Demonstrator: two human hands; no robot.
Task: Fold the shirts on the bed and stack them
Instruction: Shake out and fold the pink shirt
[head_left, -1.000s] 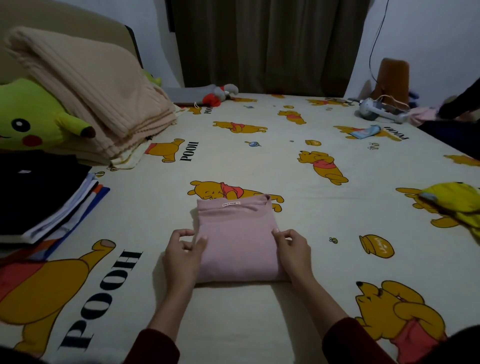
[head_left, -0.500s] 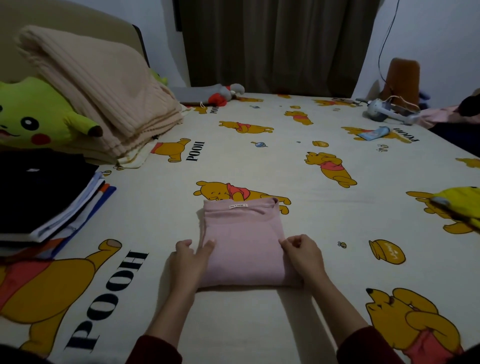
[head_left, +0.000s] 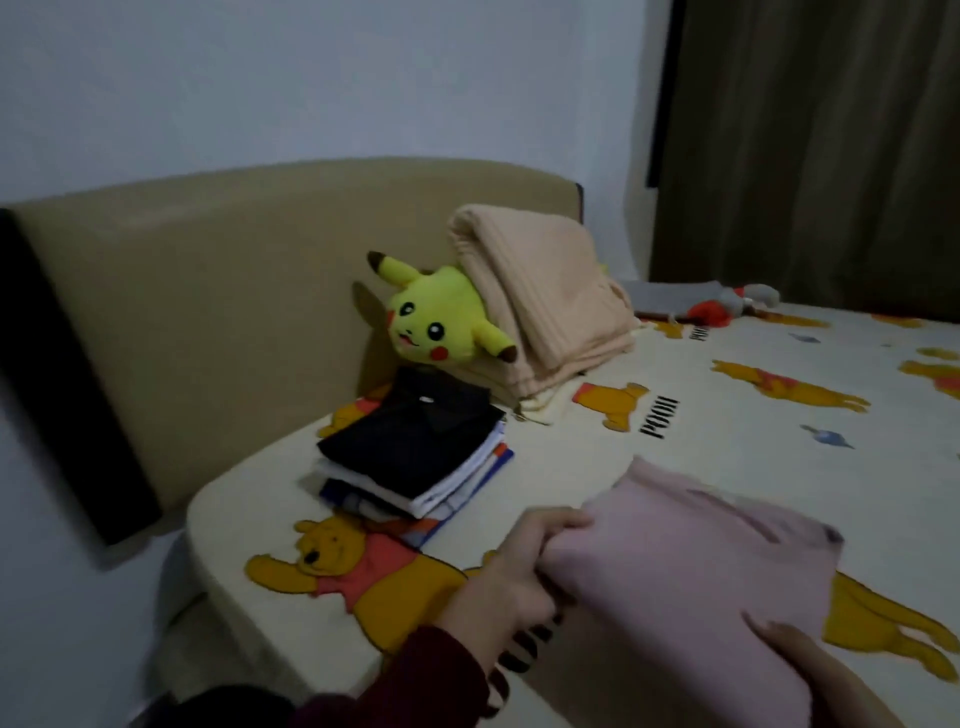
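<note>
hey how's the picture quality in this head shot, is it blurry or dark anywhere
Head view: dim, flat indoor light with a bluish cast, no glare; motion blur smears the pink shirt and both hands, left and right; the plush and shirt stack are soft but readable; wide-angle distortion bows the headboard; the curtain is nearly black.

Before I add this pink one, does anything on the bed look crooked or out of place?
The stack of folded shirts is uneven: its lower layers stick out past the black shirt on top.
</note>
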